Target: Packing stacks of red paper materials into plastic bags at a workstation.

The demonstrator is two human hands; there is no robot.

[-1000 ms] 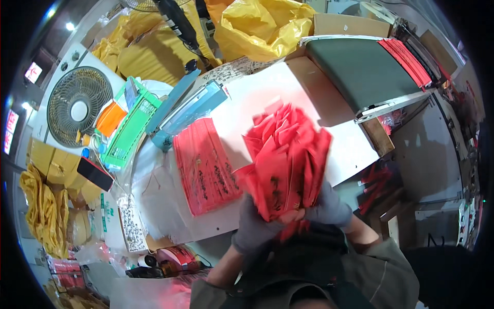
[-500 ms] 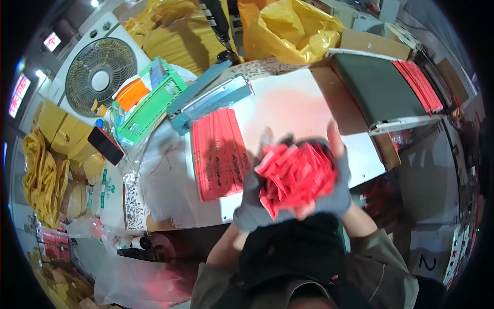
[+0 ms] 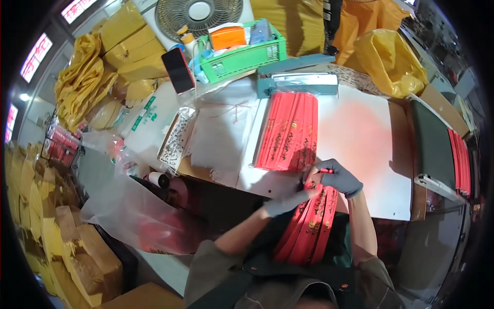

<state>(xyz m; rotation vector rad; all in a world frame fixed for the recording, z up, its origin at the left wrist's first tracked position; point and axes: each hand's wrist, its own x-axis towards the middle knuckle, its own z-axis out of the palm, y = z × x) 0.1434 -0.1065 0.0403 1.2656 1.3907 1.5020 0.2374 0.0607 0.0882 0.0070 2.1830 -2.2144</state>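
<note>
Two gloved hands, left hand (image 3: 282,204) and right hand (image 3: 337,176), closed on red strips (image 3: 309,226) at centre frame; keep grip firm, ends squared against counter (image 3: 360,129).

- Clear pack of red strips (image 3: 288,131) lies on the white table (image 3: 360,129).
- Dark phone (image 3: 178,69), screen off, stands left of the pack.
- Yellow bags (image 3: 82,87) are piled far left of the table.

grey gloves on left grip (image 3: 284,202) and right grip (image 3: 340,176), olive-grey sleeves.
</note>
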